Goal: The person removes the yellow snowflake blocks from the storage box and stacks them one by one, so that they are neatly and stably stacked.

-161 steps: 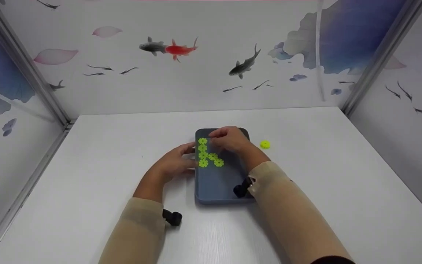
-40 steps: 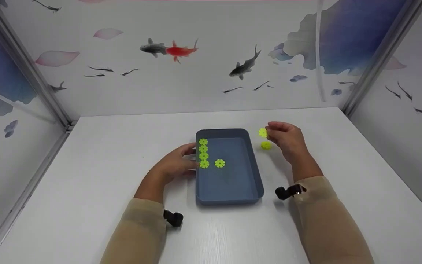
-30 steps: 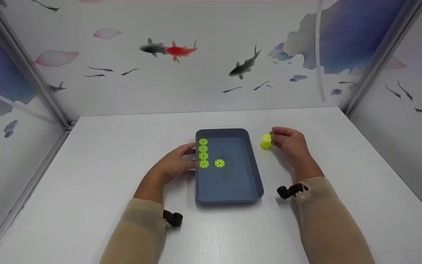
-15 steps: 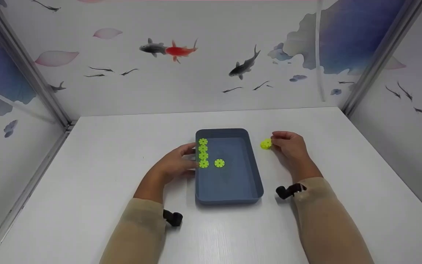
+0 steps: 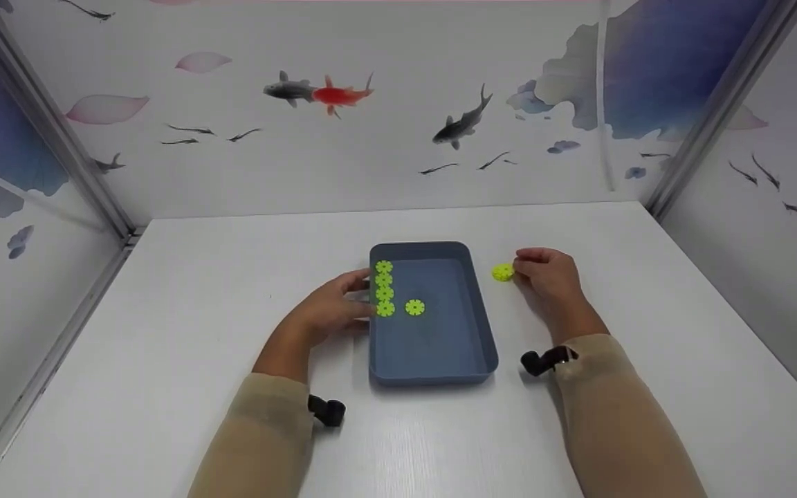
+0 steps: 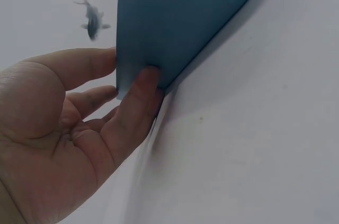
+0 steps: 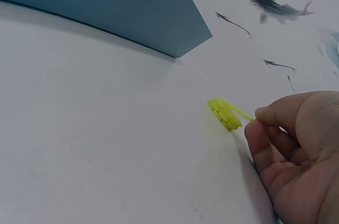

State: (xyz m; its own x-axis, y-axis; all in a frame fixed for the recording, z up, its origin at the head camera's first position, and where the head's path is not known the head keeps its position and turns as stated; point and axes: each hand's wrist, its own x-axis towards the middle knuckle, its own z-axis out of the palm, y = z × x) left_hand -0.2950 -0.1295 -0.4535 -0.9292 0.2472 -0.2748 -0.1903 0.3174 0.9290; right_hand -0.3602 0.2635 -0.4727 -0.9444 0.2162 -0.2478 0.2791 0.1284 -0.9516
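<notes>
My right hand [image 5: 548, 275] pinches a thin yellow notched disc [image 7: 242, 112] between thumb and fingertip. The disc slants, its far edge right at the top of a small stack of like discs [image 7: 223, 114] on the table, right of the blue-grey tray [image 5: 433, 379]. At the tray's left wall, my left hand [image 5: 333, 304] holds on, its thumb at the rim and two fingertips [image 6: 147, 78] against the outer side. Inside the tray, several yellow notched discs [image 5: 385, 294] form a column along the left wall. One single disc [image 5: 415, 307] lies to the right of the column's lowest one.
The white table [image 5: 198, 332] carries the tray near its middle. Printed panels with painted fish [image 5: 464, 126] enclose it at the back and both sides, with metal posts [image 5: 724, 111] at the corners. A black wrist camera [image 5: 537, 362] sticks out from each sleeve.
My right hand has left the tray for the stack at right, then lowered a disc onto it. The disc between the column and the single disc is gone. My left hand stays put.
</notes>
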